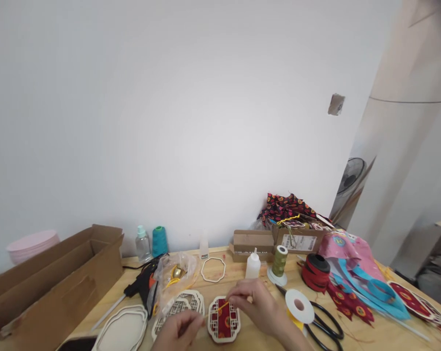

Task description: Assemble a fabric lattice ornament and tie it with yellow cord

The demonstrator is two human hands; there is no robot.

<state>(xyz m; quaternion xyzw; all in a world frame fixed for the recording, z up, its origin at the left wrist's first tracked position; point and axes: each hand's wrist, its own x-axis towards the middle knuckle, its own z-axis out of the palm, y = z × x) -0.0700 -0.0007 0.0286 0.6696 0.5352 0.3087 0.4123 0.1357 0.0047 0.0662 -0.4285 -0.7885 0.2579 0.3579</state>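
Right hand point(251, 303) pinches yellow cord point(223, 306) over red-backed lattice panel point(223, 324); left hand point(178, 331) narrow, hold unclear; a loose pinch risks cord slipping.

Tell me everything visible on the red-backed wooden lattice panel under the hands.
The red-backed wooden lattice panel has a pale fretwork frame with notched corners around dark red patterned fabric. It lies flat on the light wooden table. A thin yellow strand held by the right hand reaches its upper part; the left hand is just beside it.
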